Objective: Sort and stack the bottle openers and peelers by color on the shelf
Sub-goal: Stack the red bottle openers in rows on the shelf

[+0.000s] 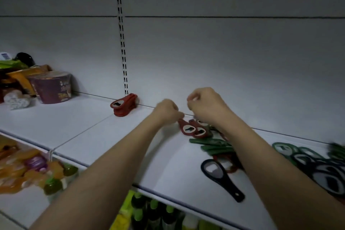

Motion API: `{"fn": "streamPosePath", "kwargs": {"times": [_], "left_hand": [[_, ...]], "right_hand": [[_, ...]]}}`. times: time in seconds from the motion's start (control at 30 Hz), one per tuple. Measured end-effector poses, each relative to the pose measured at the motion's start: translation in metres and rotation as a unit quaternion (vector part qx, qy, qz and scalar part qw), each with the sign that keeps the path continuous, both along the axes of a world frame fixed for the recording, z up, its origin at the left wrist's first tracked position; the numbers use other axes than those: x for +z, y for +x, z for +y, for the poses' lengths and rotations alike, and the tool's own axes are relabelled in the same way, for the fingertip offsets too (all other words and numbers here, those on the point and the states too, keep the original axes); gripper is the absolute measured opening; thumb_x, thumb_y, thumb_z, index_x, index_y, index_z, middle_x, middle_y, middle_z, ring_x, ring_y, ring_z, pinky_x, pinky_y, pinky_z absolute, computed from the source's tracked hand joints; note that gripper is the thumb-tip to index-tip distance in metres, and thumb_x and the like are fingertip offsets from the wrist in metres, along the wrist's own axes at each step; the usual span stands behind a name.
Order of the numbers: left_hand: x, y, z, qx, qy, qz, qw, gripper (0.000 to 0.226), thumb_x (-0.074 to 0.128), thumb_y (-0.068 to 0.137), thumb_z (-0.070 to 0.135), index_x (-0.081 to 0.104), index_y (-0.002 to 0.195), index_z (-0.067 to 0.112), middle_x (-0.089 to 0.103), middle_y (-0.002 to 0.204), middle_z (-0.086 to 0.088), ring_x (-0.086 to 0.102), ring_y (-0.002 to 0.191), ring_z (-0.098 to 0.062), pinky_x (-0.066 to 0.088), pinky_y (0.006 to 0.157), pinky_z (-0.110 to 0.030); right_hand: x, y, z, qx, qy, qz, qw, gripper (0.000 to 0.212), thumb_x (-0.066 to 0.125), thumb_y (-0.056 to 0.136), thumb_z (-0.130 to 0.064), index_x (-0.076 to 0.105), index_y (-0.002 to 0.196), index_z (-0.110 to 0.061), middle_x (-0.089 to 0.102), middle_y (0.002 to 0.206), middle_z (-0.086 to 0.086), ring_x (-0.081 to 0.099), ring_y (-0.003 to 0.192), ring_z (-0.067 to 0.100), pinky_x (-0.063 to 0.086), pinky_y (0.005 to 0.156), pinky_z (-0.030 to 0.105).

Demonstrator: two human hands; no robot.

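- My right forearm (pixel 252 142) hides part of the mixed opener pile (pixel 214 145).
- Green openers (pixel 336 151) at the right edge are blurred and cut off.

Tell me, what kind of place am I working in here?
Most likely a shop aisle: a white retail shelf with a slotted upright, an instant noodle cup to the left, bottled drinks below.

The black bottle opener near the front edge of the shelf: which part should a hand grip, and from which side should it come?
Probably the slim handle of the black bottle opener, taken from the front edge of the shelf. It lies flat and apart, with its handle end pointing toward that edge, while its wide ring head points toward the mixed pile, so the handle side is freer.
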State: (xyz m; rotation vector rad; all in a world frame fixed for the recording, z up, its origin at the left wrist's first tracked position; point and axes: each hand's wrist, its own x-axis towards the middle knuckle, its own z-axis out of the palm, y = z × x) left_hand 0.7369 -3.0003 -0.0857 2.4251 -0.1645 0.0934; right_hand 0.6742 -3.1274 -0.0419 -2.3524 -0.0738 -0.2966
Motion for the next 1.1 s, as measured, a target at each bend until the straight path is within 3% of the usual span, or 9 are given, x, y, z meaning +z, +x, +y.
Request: {"fn": "streamPosePath", "kwargs": {"times": [0.1, 0.2, 0.4, 0.5, 0.57, 0.7, 0.83, 0.93, 1.1], "left_hand": [[-0.014, 0.005, -0.015, 0.01, 0.08, 0.068, 0.994, 0.056, 0.075, 0.075, 0.06, 0.055, 0.089, 0.009, 0.065, 0.105, -0.014, 0.061, 0.1, -0.03, 0.049, 0.082, -0.036], [-0.017, 0.007, -0.013, -0.003, 0.085, 0.095, 0.992, 0.064, 0.078, 0.067, 0.066, 0.065, 0.096, 0.01, 0.068, 0.106, -0.005, 0.061, 0.103, -0.026, 0.048, 0.084, -0.034], [-0.026, -0.003, -0.003, -0.064, -0.202, 0.049, 0.976, 0.054, 0.081, 0.077, 0.003, 0.05, 0.12, 0.01, 0.067, 0.083, -0.004, 0.065, 0.061, -0.005, 0.049, 0.055, -0.013], [-0.026, 0.001, 0.002, -0.042, -0.364, 0.025, 0.93, 0.046, 0.07, 0.085, -0.004, 0.054, 0.125, 0.011, 0.069, 0.087, -0.01, 0.069, 0.067, -0.017, 0.058, 0.064, -0.027], [-0.023, 0.002, 0.0, -0.033, -0.416, 0.031, 0.908, 0.033, 0.066, 0.09, 0.0, 0.056, 0.12, 0.009, 0.072, 0.094, -0.009, 0.07, 0.072, -0.018, 0.058, 0.066, -0.029], [-0.023, -0.002, -0.003, -0.013, -0.441, 0.034, 0.897, 0.018, 0.053, 0.099, 0.006, 0.058, 0.116, 0.006, 0.076, 0.099, -0.011, 0.066, 0.075, -0.018, 0.054, 0.061, -0.023], [-0.018, -0.008, -0.01, -0.012, -0.428, 0.031, 0.903, 0.022, 0.051, 0.103, 0.028, 0.052, 0.122, 0.017, 0.076, 0.095, -0.004, 0.066, 0.066, -0.016, 0.051, 0.058, -0.026], [-0.016, -0.016, -0.024, -0.098, -0.467, 0.089, 0.874, 0.029, 0.049, 0.103, 0.037, 0.055, 0.117, 0.013, 0.071, 0.089, -0.005, 0.07, 0.07, -0.022, 0.056, 0.056, -0.031], [-0.022, -0.024, -0.036, -0.18, -0.46, 0.073, 0.866, 0.019, 0.053, 0.102, 0.023, 0.056, 0.118, 0.013, 0.071, 0.09, -0.008, 0.069, 0.071, -0.021, 0.054, 0.055, -0.029]], "right_hand": [[-0.015, -0.011, -0.049, -0.042, -0.091, 0.03, 0.995, 0.015, 0.055, 0.091, -0.017, 0.07, 0.091, -0.02, 0.068, 0.095, 0.002, 0.064, 0.089, 0.023, 0.049, 0.077, 0.028], [-0.024, -0.005, -0.07, -0.055, -0.088, 0.034, 0.994, 0.017, 0.053, 0.093, -0.018, 0.07, 0.089, -0.019, 0.07, 0.094, 0.003, 0.065, 0.084, 0.023, 0.053, 0.077, 0.031], [-0.052, 0.011, -0.054, -0.009, -0.074, -0.001, 0.997, 0.019, 0.064, 0.091, -0.036, 0.067, 0.097, -0.018, 0.066, 0.093, -0.001, 0.062, 0.084, 0.017, 0.054, 0.078, 0.035], [-0.057, 0.007, -0.047, -0.006, -0.13, 0.008, 0.991, 0.031, 0.07, 0.087, -0.04, 0.069, 0.099, -0.012, 0.063, 0.087, 0.002, 0.055, 0.073, 0.013, 0.04, 0.058, 0.023], [-0.059, 0.006, -0.046, -0.009, -0.134, 0.016, 0.991, 0.033, 0.073, 0.086, -0.033, 0.071, 0.098, -0.002, 0.068, 0.088, 0.01, 0.06, 0.073, 0.021, 0.044, 0.06, 0.027], [-0.055, 0.009, -0.052, -0.023, -0.057, 0.03, 0.998, 0.016, 0.074, 0.087, -0.022, 0.069, 0.087, -0.007, 0.069, 0.085, 0.011, 0.061, 0.069, 0.019, 0.048, 0.066, 0.03], [-0.041, 0.005, -0.069, -0.021, 0.18, 0.011, 0.983, 0.004, 0.065, 0.093, -0.013, 0.067, 0.094, -0.009, 0.07, 0.068, 0.008, 0.062, 0.05, 0.012, 0.048, 0.052, 0.022], [-0.038, 0.0, -0.071, 0.017, 0.33, 0.02, 0.944, 0.008, 0.062, 0.095, -0.009, 0.067, 0.093, -0.002, 0.069, 0.064, 0.007, 0.066, 0.054, 0.014, 0.055, 0.057, 0.021], [-0.041, -0.002, -0.065, 0.06, 0.232, 0.034, 0.97, 0.018, 0.068, 0.091, -0.024, 0.071, 0.09, -0.006, 0.07, 0.072, 0.007, 0.062, 0.057, 0.014, 0.054, 0.056, 0.023]]}}
